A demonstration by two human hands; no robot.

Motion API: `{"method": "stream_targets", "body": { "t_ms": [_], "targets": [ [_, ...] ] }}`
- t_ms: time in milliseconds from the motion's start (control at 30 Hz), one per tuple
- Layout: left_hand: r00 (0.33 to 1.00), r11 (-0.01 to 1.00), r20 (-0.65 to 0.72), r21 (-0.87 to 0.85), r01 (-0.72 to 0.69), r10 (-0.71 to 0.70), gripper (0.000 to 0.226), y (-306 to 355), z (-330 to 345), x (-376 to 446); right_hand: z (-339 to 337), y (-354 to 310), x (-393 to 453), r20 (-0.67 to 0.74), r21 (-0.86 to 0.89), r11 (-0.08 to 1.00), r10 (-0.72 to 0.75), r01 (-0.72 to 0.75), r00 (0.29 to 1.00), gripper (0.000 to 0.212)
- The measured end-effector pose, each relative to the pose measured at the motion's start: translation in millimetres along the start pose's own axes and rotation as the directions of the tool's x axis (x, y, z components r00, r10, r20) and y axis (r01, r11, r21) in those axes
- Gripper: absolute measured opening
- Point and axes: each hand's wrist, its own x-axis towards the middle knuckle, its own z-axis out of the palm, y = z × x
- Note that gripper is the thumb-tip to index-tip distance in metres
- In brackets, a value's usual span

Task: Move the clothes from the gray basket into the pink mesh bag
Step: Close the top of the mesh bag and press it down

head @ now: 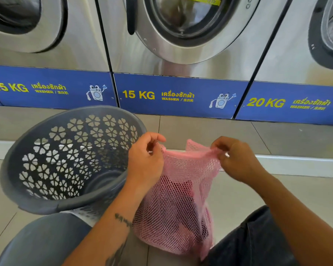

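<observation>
Laundromat floor, in front of washers: my left hand (145,158) and right hand (236,160) pinched top hem of pink mesh bag (181,198), fingers clenched on each end. Clothes (181,196) sat inside bag, dark shapes behind mesh. Gray basket (65,160), tipped toward me at left, touching bag side, looked emptied. Risk, my judgement: thin hem could slip from pinch, bag sag, load spill onto tiles. My knees crowded near side; 15 KG washer (181,54) stood far, well apart.

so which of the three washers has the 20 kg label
The rightmost washer: its blue panel reads 20 KG, while the left washer and middle washer both read 15 KG.
</observation>
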Motion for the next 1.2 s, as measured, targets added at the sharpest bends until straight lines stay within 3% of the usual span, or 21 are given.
{"method": "stream_targets", "body": {
  "t_ms": [100,167,233,300,433,533,700,800,900,1067,1200],
  "targets": [
    [0.997,0.999,0.07,0.013,0.03,-0.031,0.027,0,3,-2,17,-25,-15,0.073,-0.142,0.969,-0.196,0.204,0.978,0.043],
    [0.996,1.0,0.085,0.019,0.018,-0.019,0.028,1,5,-5,35,-48,-22,0.12,-0.138,0.958,-0.236,0.252,0.964,0.036],
    [0.995,0.999,0.096,0.033,0.024,-0.027,0.026,0,5,-7,50,-63,-21,0.123,-0.113,0.968,-0.21,0.224,0.97,0.021],
    [0.992,0.997,0.111,0.055,0.061,-0.067,0.02,-5,4,-9,57,-67,-17,0.116,-0.006,0.989,-0.149,0.151,0.982,0.028],
    [0.981,0.978,0.115,0.157,0.138,-0.157,0.018,-19,2,-18,43,-56,-13,0.19,0.183,0.983,-0.055,0.019,0.98,0.02],
    [0.964,0.946,0.102,0.239,0.218,-0.247,0.025,-33,5,-26,19,-42,-14,0.224,0.219,0.975,-0.006,-0.045,0.974,0.021],
    [0.969,0.919,0.111,0.356,0.17,-0.222,0.023,-39,13,-29,-7,-15,-15,0.215,0.215,0.97,0.07,-0.117,0.974,0.02],
    [0.962,0.892,0.085,0.402,0.206,-0.26,0.018,-44,15,-32,-14,-1,-16,0.209,0.13,0.982,0.105,-0.134,0.972,0.021],
    [0.931,0.875,0.037,0.356,0.327,-0.363,0.017,-55,18,-34,-14,18,-16,0.205,-0.073,0.99,0.135,-0.123,0.969,0.025],
    [0.892,0.87,0.043,0.246,0.427,-0.45,0.016,-58,27,-31,-2,44,-19,0.311,-0.415,0.9,0.28,-0.135,0.908,0.019],
    [0.893,0.887,0.097,0.202,0.415,-0.44,0.017,-56,30,-27,13,35,-19,0.38,-0.433,0.897,0.276,-0.094,0.883,0.013]
  ]
}}
